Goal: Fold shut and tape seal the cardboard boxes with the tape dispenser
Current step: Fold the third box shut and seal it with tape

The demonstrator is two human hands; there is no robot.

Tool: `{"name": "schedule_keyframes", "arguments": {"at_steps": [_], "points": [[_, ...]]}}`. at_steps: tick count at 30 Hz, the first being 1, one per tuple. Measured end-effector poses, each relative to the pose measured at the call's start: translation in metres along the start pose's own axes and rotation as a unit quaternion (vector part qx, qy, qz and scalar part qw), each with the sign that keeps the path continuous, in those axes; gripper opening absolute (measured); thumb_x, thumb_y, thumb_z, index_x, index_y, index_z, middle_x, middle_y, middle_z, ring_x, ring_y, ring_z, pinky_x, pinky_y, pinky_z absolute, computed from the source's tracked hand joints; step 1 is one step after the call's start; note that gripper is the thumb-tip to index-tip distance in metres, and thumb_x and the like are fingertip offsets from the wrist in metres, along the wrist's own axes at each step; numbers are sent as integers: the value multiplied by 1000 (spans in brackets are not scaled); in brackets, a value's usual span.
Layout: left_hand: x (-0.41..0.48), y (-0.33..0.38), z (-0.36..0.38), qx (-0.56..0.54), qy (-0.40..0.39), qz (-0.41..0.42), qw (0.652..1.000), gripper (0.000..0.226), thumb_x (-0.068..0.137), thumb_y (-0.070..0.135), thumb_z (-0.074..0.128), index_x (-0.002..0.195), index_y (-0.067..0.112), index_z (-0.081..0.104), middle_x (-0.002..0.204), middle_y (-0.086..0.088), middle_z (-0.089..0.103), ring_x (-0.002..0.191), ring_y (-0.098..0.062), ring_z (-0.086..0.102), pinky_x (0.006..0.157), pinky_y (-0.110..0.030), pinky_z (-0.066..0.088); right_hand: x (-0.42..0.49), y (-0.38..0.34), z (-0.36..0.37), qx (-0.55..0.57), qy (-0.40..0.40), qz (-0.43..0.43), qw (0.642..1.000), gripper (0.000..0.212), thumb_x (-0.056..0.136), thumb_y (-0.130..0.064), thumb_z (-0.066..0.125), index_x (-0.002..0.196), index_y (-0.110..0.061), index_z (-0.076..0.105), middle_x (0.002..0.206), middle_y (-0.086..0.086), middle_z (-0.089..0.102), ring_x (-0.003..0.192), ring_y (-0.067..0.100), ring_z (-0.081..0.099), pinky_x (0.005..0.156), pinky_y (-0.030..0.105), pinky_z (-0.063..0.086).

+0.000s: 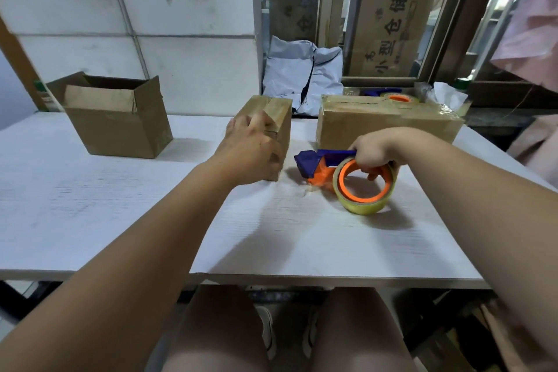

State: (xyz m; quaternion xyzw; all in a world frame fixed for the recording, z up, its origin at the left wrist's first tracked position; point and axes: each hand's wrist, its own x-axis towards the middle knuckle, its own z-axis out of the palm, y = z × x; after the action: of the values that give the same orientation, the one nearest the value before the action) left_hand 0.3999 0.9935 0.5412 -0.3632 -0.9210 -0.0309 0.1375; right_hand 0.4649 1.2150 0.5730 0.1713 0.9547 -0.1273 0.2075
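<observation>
The small taped box [273,118] stands in the middle of the white table [90,205]. The left hand [250,151] grips its top with curled fingers. Just beside it, the right hand [374,154] grasps the tape dispenser [320,166], which rests on the table. An open box [120,127] stands at the left, and a larger taped box [377,127] behind.

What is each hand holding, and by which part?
The right hand grips the orange-and-blue plastic tape dispenser by its handle; the left hand holds the small taped cardboard box by its near side.
</observation>
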Motion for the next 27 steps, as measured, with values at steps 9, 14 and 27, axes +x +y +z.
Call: {"name": "schedule_keyframes", "arguments": {"at_steps": [9,14,27], "points": [[-31,65,18,-260,122,-71,955,23,87,38,63,79,17,61,104,3,53,103,-21,52,93,-36,39,0,11,4,72,-22,32,997,44,82,7,39,124,1,52,115,30,56,99,43,65,58,51,58],[-26,73,51,-258,-34,-147,954,45,81,40,72,112,9,64,122,-9,51,109,-23,52,89,-29,44,-1,13,5,102,-21,37,994,47,82,8,37,127,2,50,115,31,56,101,44,64,55,48,58],[-11,69,35,-73,60,-77,993,15,95,7,45,104,17,53,99,-2,59,89,-27,57,61,-34,35,-5,32,1,191,-21,15,981,43,77,14,37,116,7,51,95,22,52,75,34,61,58,43,57]]}}
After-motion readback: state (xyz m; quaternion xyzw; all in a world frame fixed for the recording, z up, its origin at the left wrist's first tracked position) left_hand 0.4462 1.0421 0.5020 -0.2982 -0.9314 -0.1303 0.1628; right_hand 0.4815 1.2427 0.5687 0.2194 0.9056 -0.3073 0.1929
